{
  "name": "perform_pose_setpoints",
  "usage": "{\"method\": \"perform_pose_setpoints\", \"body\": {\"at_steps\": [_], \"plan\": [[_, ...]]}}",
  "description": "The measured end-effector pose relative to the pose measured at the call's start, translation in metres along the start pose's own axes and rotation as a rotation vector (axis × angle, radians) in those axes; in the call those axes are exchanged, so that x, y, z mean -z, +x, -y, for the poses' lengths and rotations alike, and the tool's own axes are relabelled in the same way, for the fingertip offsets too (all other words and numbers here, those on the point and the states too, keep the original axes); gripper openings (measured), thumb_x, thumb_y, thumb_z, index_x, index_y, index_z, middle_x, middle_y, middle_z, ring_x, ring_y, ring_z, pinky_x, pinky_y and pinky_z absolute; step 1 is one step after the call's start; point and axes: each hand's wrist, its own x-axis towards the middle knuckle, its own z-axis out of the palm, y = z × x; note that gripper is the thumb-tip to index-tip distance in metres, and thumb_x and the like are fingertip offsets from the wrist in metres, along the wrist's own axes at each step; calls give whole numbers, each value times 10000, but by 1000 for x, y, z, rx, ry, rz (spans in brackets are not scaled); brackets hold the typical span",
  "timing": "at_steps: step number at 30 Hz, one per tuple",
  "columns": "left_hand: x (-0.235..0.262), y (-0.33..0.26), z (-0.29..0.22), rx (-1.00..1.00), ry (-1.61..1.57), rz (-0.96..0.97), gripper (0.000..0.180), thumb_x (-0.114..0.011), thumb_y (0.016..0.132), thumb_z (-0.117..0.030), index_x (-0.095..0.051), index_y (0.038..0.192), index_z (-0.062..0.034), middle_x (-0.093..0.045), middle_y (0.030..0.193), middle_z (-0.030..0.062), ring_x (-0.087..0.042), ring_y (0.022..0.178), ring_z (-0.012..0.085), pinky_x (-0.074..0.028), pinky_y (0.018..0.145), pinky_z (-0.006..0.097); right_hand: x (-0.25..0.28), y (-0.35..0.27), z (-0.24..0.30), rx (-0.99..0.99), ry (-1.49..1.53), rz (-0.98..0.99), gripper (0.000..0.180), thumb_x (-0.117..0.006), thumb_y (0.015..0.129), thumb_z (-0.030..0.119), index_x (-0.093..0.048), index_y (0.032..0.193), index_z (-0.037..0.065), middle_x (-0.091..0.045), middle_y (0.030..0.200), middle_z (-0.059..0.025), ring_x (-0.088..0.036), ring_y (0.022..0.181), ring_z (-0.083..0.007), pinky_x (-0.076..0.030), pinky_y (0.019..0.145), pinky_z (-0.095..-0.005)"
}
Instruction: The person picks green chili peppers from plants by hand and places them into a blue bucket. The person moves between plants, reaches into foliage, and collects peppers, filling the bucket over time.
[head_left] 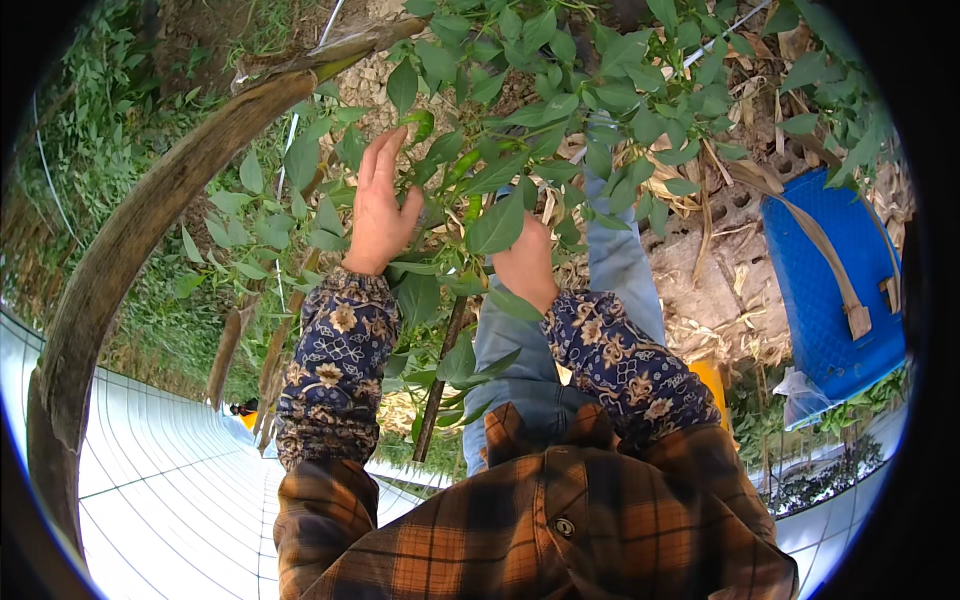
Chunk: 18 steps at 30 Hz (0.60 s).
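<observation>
The green chili pepper [424,124] hangs among the pepper plant's leaves [520,120] just beyond and to the right of the left hand's [380,205] fingertips, its long axis running roughly up and down. That hand is released, fingers spread, and is the nearer of the 2. The right hand [525,262] sits lower, buried in foliage; its grip cannot be told.

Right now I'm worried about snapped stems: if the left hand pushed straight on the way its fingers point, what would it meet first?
Probably the green chili pepper just beyond the left hand, among leaves; depth is unclear.
</observation>
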Motion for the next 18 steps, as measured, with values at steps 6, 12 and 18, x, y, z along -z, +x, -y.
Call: {"method": "perform_pose_setpoints", "body": {"at_steps": [6, 12, 18], "plan": [[1, -24, 13, 114, 178, -92, 539, -686, 782, -76, -489, 1283, -40, -540, 1234, 191, -501, 1146, 371, -371, 978, 441, -2, 24, -2, 216, -140, -53, 107, -612, 837, 101, -656, 915, 42, -620, 859, -148, -597, 753, -358, -468, 644, -446], [-8, -34, 14, 162, 34, -13, 375, -653, 867, -106, -554, 1223, -45, -636, 1102, 135, -599, 1032, 315, -398, 951, 399, -16, 106, 8, 398, -547, 405, 130, -620, 801, 102, -686, 869, 12, -647, 894, -128, -589, 940, -341, -487, 805, -439], [-5, 3, 7, 116, -154, -150, 181, -571, 887, -9, -614, 1059, 28, -643, 1000, 169, -645, 875, 351, -513, 764, 395, -28, 130, 1, 353, -760, 902, 184, -563, 803, 108, -705, 886, 26, -658, 951, -140, -557, 1004, -351, -472, 878, -447]]}}
